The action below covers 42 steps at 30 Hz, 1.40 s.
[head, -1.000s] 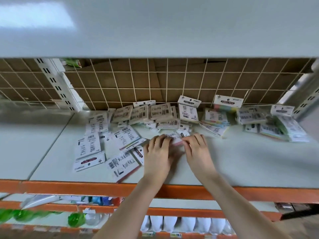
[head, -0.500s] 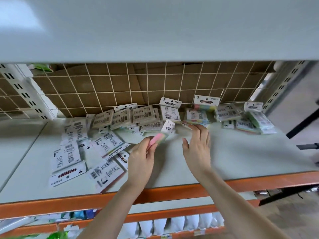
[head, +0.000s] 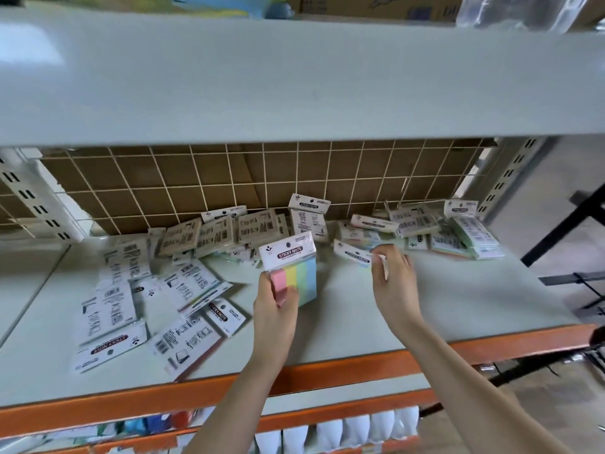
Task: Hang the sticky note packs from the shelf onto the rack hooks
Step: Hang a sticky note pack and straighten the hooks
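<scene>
The left hand grips a light, stiff sticky note pack by its lower edge; the right hand pinches another pack's header card. Best held below the flimsy header, leaving the hang hole free.

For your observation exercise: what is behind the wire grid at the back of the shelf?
Brown cardboard shows through the wire grid. What lies behind the cardboard is hidden.

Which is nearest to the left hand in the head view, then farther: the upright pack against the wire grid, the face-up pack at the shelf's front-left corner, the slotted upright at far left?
1. Upright pack, just behind the left hand, at the wire grid.
2. Face-up pack, to the hand's left, near the shelf's front edge.
3. Slotted upright, far left, at the back.
</scene>
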### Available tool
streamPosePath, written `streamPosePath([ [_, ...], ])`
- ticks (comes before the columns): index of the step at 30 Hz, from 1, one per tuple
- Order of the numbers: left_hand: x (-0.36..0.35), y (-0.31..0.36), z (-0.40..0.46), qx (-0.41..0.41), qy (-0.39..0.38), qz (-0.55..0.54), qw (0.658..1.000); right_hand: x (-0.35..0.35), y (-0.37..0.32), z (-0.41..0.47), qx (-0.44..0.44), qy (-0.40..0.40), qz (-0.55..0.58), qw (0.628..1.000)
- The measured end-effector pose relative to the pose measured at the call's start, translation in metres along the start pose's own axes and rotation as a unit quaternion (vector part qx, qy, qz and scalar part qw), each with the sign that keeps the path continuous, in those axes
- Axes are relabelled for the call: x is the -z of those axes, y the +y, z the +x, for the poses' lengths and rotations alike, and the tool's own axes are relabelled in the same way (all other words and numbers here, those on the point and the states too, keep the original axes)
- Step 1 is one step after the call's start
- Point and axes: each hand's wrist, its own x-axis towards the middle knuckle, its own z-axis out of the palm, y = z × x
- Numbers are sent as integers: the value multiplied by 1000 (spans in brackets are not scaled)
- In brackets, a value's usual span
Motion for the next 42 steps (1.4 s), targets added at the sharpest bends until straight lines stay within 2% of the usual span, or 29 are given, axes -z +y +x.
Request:
streamPosePath([
  [4, 3, -1, -1, -24, -3, -34, 999, 15, -9, 1, -51, 61, 132, 988],
  [7, 4, -1, -1, -21, -14, -70, 997, 26, -14, 6, -70, 101, 172, 977],
  [12, 3, -2, 1, 24, -39, -113, 992, 39, -14, 9, -85, 98, 178, 976],
  [16, -6, 7, 2, 38, -120, -98, 987, 41, -7, 7, -128, 31, 183, 974],
  [20, -30, 29, -7, 78, -174, -131, 973, 45, -1, -3, -109, -19, 184, 977],
  [24, -60, 57, -23, 87, -240, -153, 955, 62, 9, -7, -118, -6, 195, 974],
  [28, -93, 77, -46, 91, -268, -149, 947, 91, 24, -7, -116, 9, 181, 976],
  [30, -110, 84, -58, 66, -292, -122, 946, 109, 35, -9, -118, 39, 175, 977],
  [32, -128, 93, -72, 6, -322, -83, 943, 126, 46, -12, -125, 74, 167, 975],
  [35, -163, 103, -96, -38, -304, -54, 951, 154, 66, -20, -135, 108, 179, 969],
  [39, -213, 105, -127, -82, -237, 4, 968, 198, 95, -31, -135, 107, 193, 966],
  [42, -250, 116, -154, -86, -234, -21, 968, 241, 126, -45, -127, 89, 186, 970],
])
